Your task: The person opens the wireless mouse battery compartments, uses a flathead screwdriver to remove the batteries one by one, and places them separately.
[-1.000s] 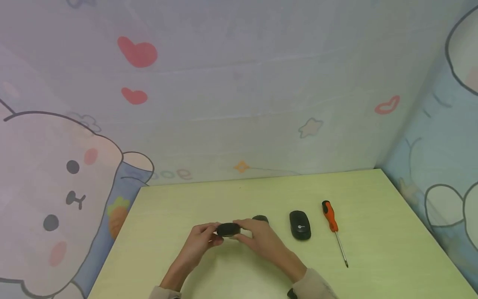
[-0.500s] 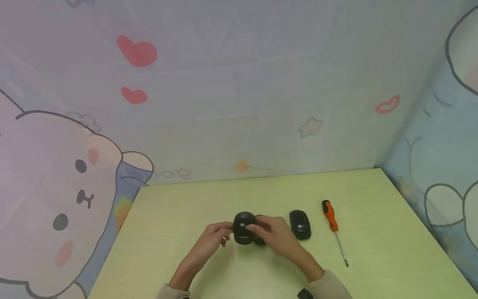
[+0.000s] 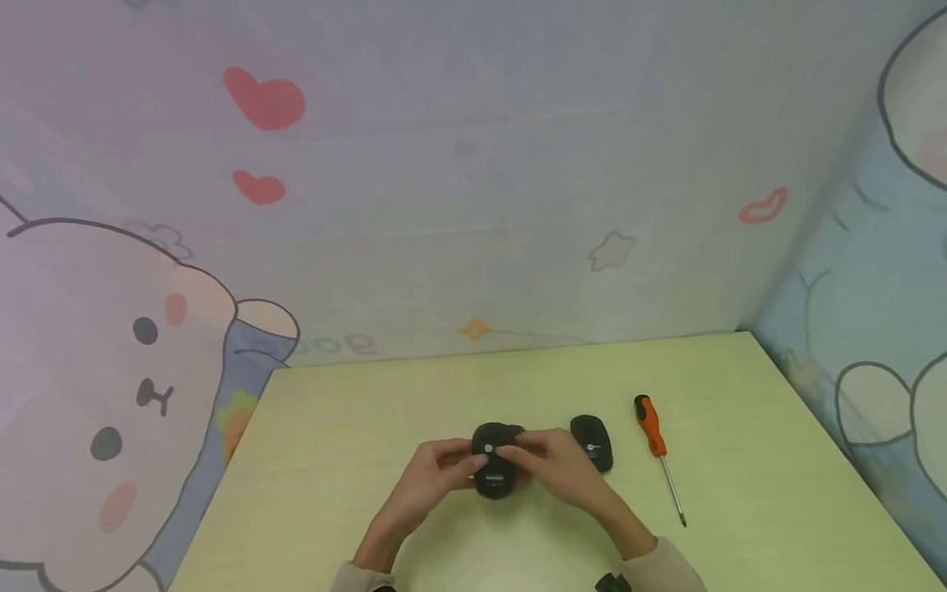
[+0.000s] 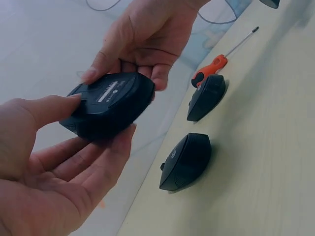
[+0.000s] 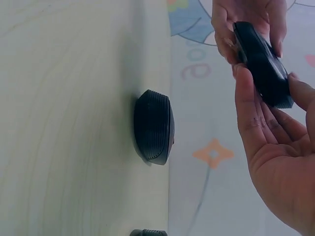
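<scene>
While the rounded black plastic computer mouse (image 3: 494, 472) is held above the pale yellow-green table (image 3: 333, 427), labelled underside towards me, my left hand (image 3: 429, 481) and right hand (image 3: 561, 467) pinch opposite sides, thumbs on that face, seemingly to steady it. A similar black mouse (image 3: 590, 442) and an orange-handled metal screwdriver (image 3: 652, 432) lie rightward, perhaps leaving room.

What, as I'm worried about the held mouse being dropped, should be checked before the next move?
1. Left hand gripping the held mouse: ok.
2. Right hand gripping it too: ok.
3. Labelled underside facing the head camera: ok.
4. Screwdriver in hand: not ok, it lies on the table.
5. Mouse beside the screwdriver resting on the table: ok.
6. Screws in the underside: cannot tell, too small.
</scene>
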